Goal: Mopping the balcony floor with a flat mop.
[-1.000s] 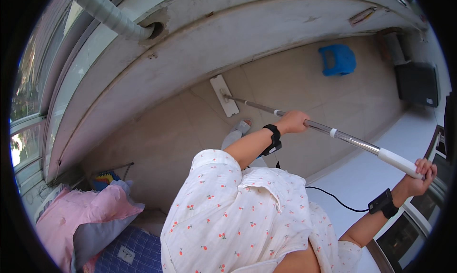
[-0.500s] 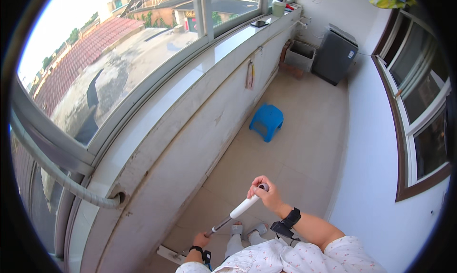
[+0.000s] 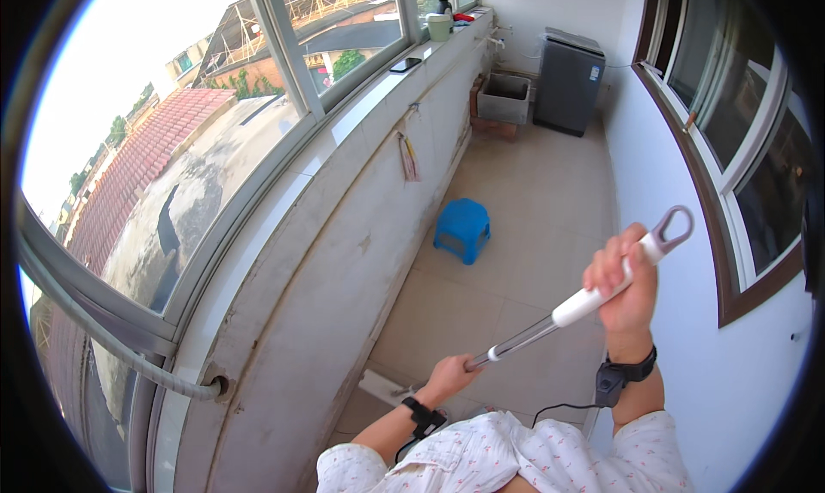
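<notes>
A flat mop (image 3: 526,338) slants across the lower middle of the view, with a metal pole, a white grip (image 3: 574,307) and a grey hanging loop (image 3: 674,228) at its top end. Wrapped round the white grip, just below the loop, is my right hand (image 3: 627,280), raised toward the window wall. Lower down, my left hand (image 3: 449,380) closes on the metal pole. The pale, flat mop head (image 3: 378,385) rests on the floor close to the left wall, partly hidden behind my left forearm.
A blue plastic stool (image 3: 462,230) stands on the tiled floor ahead. Farther back are a grey basin (image 3: 504,100) and a dark grey washing machine (image 3: 569,82). A low wall with a sill (image 3: 354,125) runs along the left; a brown-framed window (image 3: 730,149) is on the right.
My right hand has risen and moved right, carrying the mop's grip with it. My left hand and the mop head have also shifted up and right in view. The head view has turned slightly.
</notes>
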A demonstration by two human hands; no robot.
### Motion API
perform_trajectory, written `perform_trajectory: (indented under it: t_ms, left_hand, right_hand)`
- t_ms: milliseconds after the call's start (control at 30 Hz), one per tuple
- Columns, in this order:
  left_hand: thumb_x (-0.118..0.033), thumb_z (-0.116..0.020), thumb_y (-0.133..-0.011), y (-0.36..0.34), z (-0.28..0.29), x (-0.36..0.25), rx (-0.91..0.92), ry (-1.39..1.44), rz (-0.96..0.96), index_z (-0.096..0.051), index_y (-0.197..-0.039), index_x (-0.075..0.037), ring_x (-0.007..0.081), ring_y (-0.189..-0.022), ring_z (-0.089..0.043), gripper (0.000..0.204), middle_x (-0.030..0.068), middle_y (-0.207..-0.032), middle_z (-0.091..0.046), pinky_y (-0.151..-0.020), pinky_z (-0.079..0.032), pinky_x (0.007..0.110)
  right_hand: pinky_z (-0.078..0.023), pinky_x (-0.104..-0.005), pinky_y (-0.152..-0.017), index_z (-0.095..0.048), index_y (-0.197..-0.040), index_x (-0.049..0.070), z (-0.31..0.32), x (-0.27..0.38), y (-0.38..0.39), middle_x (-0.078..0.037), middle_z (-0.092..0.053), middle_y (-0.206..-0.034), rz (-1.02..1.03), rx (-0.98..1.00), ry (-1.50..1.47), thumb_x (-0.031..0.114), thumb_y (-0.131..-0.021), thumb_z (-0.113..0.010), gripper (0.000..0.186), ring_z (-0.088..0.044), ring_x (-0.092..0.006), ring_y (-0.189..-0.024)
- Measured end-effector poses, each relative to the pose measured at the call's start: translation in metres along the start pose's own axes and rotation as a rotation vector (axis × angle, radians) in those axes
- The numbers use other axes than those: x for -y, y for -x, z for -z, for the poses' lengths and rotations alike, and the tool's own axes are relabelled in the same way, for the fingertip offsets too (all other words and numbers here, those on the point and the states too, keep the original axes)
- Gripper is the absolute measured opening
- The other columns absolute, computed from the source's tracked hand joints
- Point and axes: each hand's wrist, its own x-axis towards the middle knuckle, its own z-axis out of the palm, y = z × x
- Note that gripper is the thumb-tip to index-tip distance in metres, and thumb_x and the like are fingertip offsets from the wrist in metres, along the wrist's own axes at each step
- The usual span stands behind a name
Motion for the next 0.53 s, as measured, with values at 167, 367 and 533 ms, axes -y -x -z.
perform_trajectory:
  t_ms: [167, 367, 533]
  left_hand:
    - [-0.036, -0.063, -0.08, -0.079, -0.033, -0.069, 0.074, -0.011, -0.24, -0.055, -0.077, -0.005, 0.0386, -0.063, -0.054, 0.032, 0.0175, -0.063, -0.055, -0.056, -0.041, 0.044]
    - [-0.03, -0.064, -0.081, -0.148, -0.034, -0.083, 0.268, 0.057, -0.572, -0.055, -0.11, -0.005, 0.027, -0.1, -0.058, 0.04, 0.0144, -0.106, -0.06, -0.085, -0.046, 0.035]
    - [-0.035, -0.063, -0.082, -0.254, 0.072, -0.05, 0.091, -0.03, -0.404, -0.051, -0.12, -0.005, 0.0242, -0.108, -0.055, 0.05, 0.0145, -0.115, -0.058, -0.092, -0.043, 0.036]
  right_hand:
    - [-0.035, -0.0254, -0.043, -0.04, -0.074, 0.013, 0.039, 0.067, -0.007, 0.003, -0.036, -0.05, 0.164, -0.147, 0.17, 0.029, -0.09, -0.051, 0.025, -0.035, -0.0075, -0.039]
    - [-0.032, -0.0237, -0.041, -0.038, -0.072, 0.013, 0.083, 0.111, -0.002, 0.004, -0.033, -0.048, 0.287, -0.183, 0.261, 0.03, -0.089, -0.051, 0.027, -0.032, -0.0065, -0.037]
    - [-0.037, -0.0216, -0.04, -0.036, -0.074, 0.013, 0.113, 0.148, -0.013, 0.003, -0.035, -0.047, 0.361, -0.139, 0.284, 0.033, -0.089, -0.052, 0.03, -0.036, -0.0059, -0.035]
